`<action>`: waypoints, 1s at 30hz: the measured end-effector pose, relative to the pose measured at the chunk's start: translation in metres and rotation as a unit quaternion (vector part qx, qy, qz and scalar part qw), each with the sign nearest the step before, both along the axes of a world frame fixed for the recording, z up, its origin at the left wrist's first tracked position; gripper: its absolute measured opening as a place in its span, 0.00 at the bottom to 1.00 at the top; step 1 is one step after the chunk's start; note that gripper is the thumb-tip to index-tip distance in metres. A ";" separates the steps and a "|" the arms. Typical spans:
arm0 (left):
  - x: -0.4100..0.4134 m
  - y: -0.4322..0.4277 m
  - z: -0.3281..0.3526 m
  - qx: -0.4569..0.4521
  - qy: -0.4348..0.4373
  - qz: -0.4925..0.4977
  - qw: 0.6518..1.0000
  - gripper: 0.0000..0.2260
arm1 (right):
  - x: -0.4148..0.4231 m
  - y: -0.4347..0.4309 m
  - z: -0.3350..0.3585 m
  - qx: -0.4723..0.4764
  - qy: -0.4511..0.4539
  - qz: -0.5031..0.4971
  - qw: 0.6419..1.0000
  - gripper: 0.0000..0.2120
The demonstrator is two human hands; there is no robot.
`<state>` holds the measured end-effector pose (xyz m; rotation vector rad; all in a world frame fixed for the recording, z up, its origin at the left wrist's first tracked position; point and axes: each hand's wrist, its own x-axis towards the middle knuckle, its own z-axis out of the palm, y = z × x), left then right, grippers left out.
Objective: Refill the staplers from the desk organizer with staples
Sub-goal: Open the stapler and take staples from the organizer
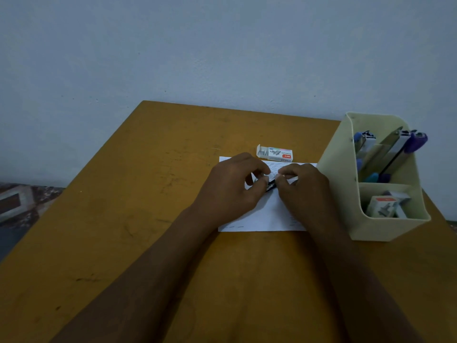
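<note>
1. The surface (123, 243) is a mustard-yellow top, scuffed and streaked with dark scratches. Two bare forearms reach in over its near edge.
2. A white sheet of paper (259, 219) lies flat on it, right of centre, with faint short marks on it.
3. Over the paper the left hand (230, 186) and right hand (304, 189) meet. Their fingers are curled and both pinch a small dark stapler (270, 185). The fingers hide most of it, leaving a black body and a bit of bright metal in view.
4. Just beside the paper on the right stands a cream organizer (385, 229). Its near compartment holds small staple packs (382, 206). Its far compartment holds a blue stapler (366, 144) and a purple stapler (418, 141), both on end.
5. Just beyond the paper lies a staple box (275, 153), with the flap at its left end open.
6. A pale blue-grey wall (222, 45) rises behind the far edge.
</note>
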<state>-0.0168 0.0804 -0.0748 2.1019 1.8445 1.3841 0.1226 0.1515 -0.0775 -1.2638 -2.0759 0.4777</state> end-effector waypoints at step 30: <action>0.052 -0.025 0.089 -0.089 -0.043 -0.083 0.992 0.05 | 0.091 -0.060 0.095 0.028 0.065 -0.069 0.995 0.06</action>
